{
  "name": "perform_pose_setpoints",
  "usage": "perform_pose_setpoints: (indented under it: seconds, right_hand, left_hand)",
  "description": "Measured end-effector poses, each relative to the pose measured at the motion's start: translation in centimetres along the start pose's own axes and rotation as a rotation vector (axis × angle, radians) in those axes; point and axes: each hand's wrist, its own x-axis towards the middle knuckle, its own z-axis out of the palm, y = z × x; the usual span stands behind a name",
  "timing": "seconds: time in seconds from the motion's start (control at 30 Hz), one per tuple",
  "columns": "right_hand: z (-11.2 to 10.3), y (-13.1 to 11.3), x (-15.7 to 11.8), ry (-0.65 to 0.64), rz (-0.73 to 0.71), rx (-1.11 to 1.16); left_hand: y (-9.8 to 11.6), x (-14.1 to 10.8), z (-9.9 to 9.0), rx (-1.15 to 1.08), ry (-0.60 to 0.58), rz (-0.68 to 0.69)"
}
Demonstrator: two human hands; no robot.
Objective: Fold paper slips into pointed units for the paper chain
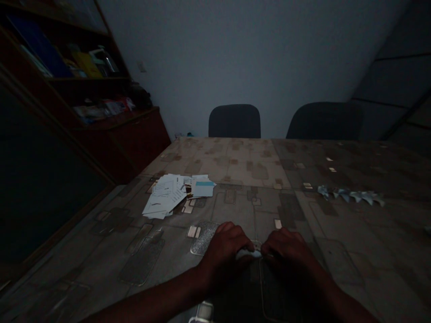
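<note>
Over the near part of the table, my left hand (230, 244) and my right hand (286, 249) face each other with fingers curled in. Between them is a small white piece of paper (248, 254), apparently folded. The left fingers pinch most of it, and the right fingertips close on its other end. Much of the paper is hidden by the fingers, and the room is dim. Left of centre lies a loose pile of white printed paper sheets (164, 197), one with a blue band (204, 184).
Several small crumpled or folded pale pieces (350, 195) lie in a row at the right on the patterned tablecloth (235, 166). Two dark chairs (235, 121) stand behind the far edge. A wooden shelf cabinet (124, 134) with books is at the left.
</note>
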Motion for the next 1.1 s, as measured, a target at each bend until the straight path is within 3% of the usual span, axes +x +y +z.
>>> perform_pose_setpoints:
  seconds: [0.2,0.73,1.1]
  right_hand:
    - [0.4,-0.5,-0.6,0.078,0.030,0.066]
    - [-0.1,-0.9,0.0,0.019,0.054,-0.001]
    - [0.2,-1.1,0.3,0.089,0.075,-0.093]
  left_hand:
    - [-0.1,0.1,-0.1,0.002,0.000,-0.026]
    - [1.1,0.3,0.5,0.097,0.071,-0.081]
    - [1.1,0.3,0.7,0.070,0.122,-0.089]
